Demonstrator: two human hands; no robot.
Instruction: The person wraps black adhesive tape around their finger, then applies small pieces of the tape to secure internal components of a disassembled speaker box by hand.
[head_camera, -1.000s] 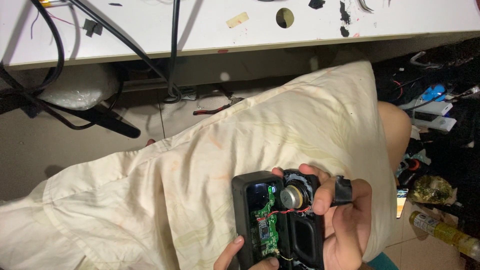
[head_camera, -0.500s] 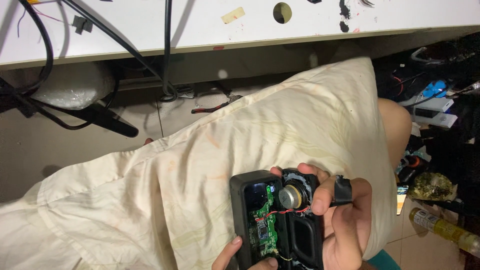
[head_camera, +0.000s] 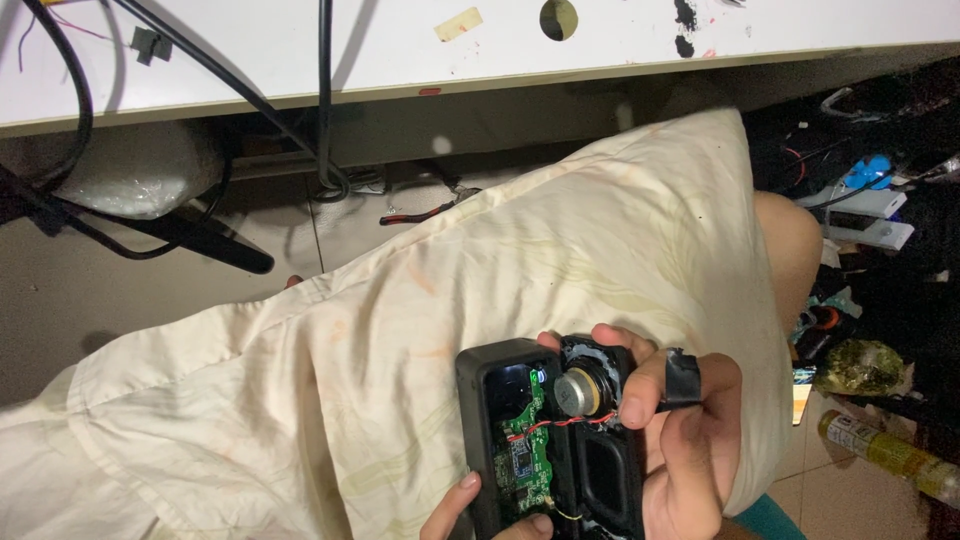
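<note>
Down at the bottom middle of the frame there's an opened-up black speaker (head_camera: 550, 440), lying over a cream pillow (head_camera: 480, 330) that fills most of the middle. The right hand (head_camera: 690, 450) is wrapped around the speaker's right side, fingers curled over the top edge, thumb resting right by the round silver driver (head_camera: 578, 392). The left hand (head_camera: 470, 515) is barely in view at the bottom edge, fingertips pinching the lower left of the case. Inside you can see a green circuit board (head_camera: 520, 455) and a red wire (head_camera: 560, 422) running across to the driver. A white counter (head_camera: 400, 50) runs along the top with black cables (head_camera: 325, 100) hanging off it. Far right is a messy pile, with a plastic bottle (head_camera: 890, 455) at lower right.
</note>
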